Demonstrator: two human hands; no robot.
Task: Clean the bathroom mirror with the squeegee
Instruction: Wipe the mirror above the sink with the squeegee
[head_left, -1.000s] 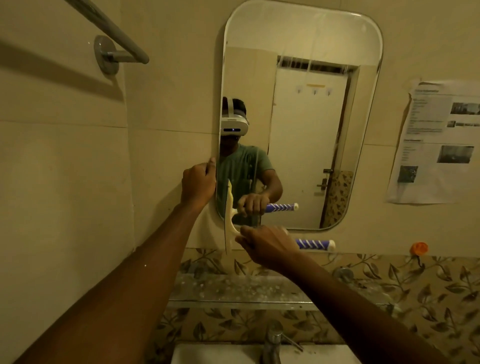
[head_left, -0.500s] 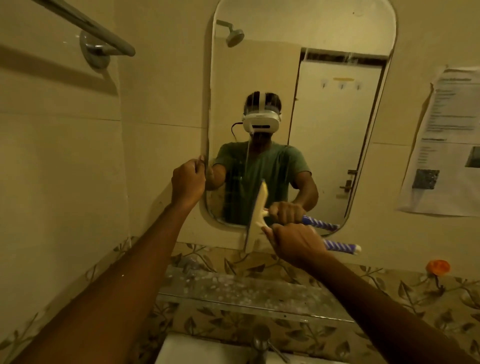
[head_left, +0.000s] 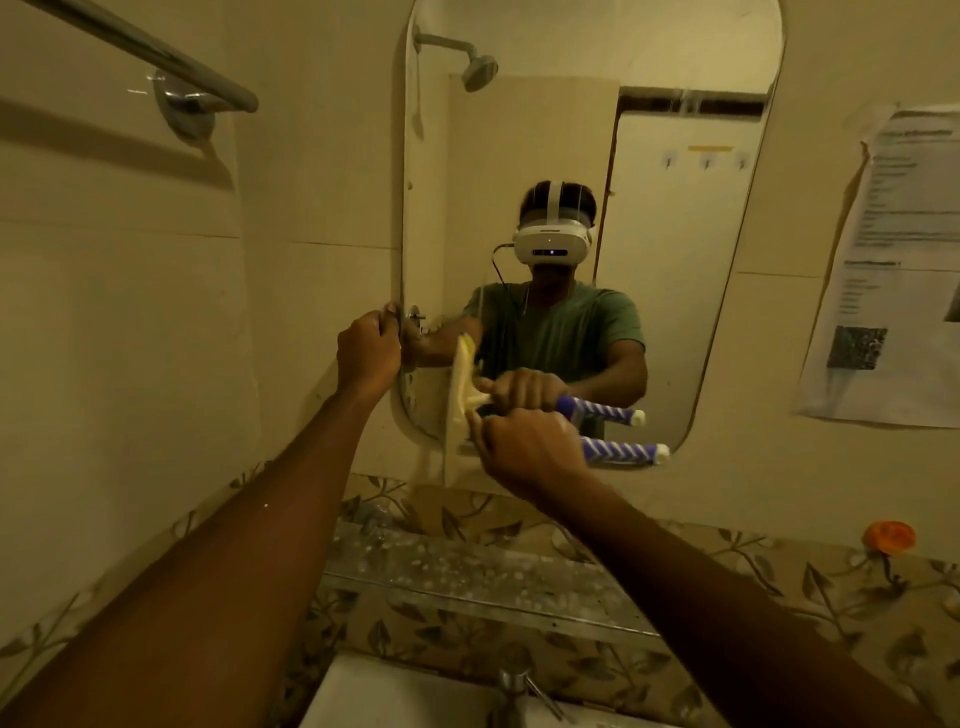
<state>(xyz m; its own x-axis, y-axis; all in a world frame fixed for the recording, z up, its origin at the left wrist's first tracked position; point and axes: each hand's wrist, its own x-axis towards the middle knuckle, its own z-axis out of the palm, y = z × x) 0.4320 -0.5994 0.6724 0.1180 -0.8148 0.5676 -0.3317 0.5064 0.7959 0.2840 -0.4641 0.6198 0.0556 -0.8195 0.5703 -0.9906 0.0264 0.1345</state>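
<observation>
Carries the squeegee (head_left: 621, 449) a little inward from the left edge of the mirror (head_left: 519, 130) compared with a second ago, blade tilted and pressed near the lower-left corner, right hand (head_left: 524, 449) clenched round the striped handle, left hand (head_left: 369, 353) gripping the mirror's left edge. Looks no further than partway: faint vertical runs on the upper glass, most of the pane seemingly left to wipe. Shows only the rim of a basin (head_left: 395, 696) below, inside out of view and contents untellable, plus a glass shelf (head_left: 467, 566) speckled white.

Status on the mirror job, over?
Left hand grips mirror left edge. Right hand grips squeegee handle; blade at mirror's lower left. Shelf below, clear of blade.
</observation>
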